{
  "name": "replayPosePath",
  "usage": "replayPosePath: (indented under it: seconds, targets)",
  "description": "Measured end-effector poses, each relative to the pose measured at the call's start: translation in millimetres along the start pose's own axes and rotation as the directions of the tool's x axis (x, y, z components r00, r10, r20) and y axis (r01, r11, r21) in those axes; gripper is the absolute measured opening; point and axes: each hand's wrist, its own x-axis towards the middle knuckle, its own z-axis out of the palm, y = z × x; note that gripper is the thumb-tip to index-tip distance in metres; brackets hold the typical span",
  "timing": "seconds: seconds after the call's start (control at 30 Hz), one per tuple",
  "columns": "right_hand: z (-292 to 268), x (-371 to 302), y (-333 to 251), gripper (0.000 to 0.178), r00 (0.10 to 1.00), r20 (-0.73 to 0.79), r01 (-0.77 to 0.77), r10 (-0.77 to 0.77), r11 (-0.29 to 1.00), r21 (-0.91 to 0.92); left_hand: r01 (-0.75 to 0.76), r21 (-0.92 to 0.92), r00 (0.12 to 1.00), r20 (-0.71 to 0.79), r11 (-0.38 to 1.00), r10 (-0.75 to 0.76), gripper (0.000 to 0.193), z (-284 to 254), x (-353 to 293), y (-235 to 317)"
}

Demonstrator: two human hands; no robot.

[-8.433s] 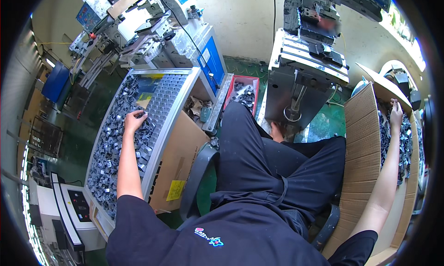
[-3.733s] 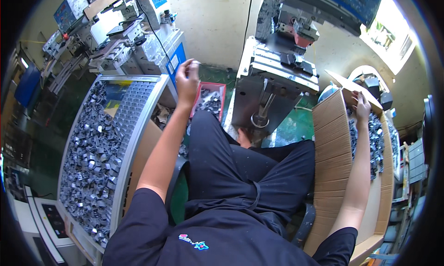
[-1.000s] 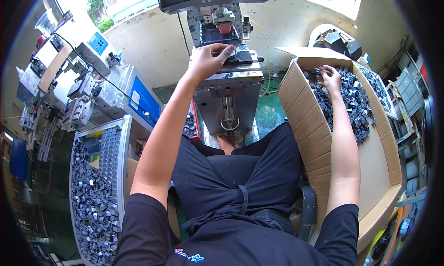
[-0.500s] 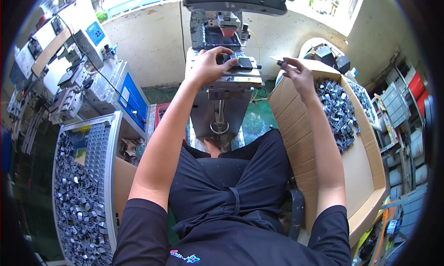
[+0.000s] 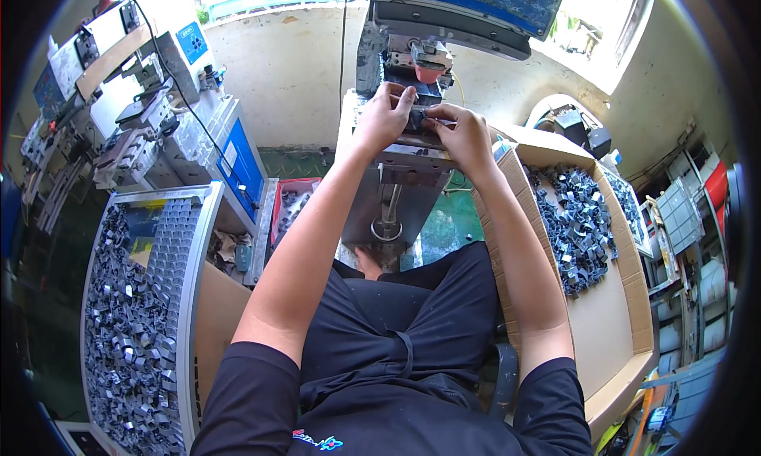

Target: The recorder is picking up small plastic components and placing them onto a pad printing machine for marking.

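In front of me stands a pad printing machine with a red pad (image 5: 429, 74) above its work table. Both hands meet at a small black part (image 5: 415, 120) on the fixture below the pad. My left hand (image 5: 384, 119) is at the left of the part, thumb and fingers drawn together; what they hold, if anything, is hidden. From the right, my right hand (image 5: 466, 137) pinches the black part between thumb and fingers. The fingers cover much of the fixture, so I cannot tell how the part is seated.
On my right, an open cardboard box (image 5: 614, 337) holds a heap of small dark parts (image 5: 575, 226). A metal-framed tray (image 5: 204, 242) of similar parts, some in rows, stands on my left. Behind it is another machine (image 5: 186, 143). A red bin (image 5: 277, 210) sits beside the machine's base.
My right hand has moved left from above the box's edge to the fixture, bringing a small piece. My left hand's fingers have drawn closer together. The view has shifted slightly.
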Motion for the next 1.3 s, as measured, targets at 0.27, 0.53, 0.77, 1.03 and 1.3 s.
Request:
replayPosePath:
  seconds: [0.27, 0.53, 0.77, 1.03, 1.3]
  targets:
    - [0.8, 3.2, -3.8, 0.037, 1.0, 0.008, -0.01, 0.012, 0.991, -0.136, 0.008, -0.012, 0.997, -0.073, 1.0, -0.009, 0.041, -3.8, 0.5, 6.7]
    - [-36.5, 0.4, 15.2, 0.043, 0.915, 0.365, -0.308, 0.17, 0.881, 0.36, -0.197, -0.188, 0.927, -0.356, 0.962, 0.12, 0.046, -64.3, -68.1, 3.0]
    - [-141.3, -32.5, 159.9, 0.048, 0.865, 0.142, -0.499, 0.482, 0.789, 0.359, 0.14, -0.015, 0.769, -0.628, 0.99, -0.119, 0.035, -249.7, -145.2, -104.7]
    - [-161.3, -97.4, 321.2, 0.039, 0.82, -0.335, -0.48, 0.464, 0.877, 0.039, 0.354, 0.187, 0.773, -0.61, 0.916, -0.174, 0.034, -377.5, -198.6, -166.5]
    - [-159.6, -102.4, 305.6, 0.042, 0.837, -0.334, -0.485, 0.434, 0.871, -0.084, 0.535, 0.582, 0.815, -0.547, 0.612, -0.193, 0.037, -371.6, -196.3, -173.4]
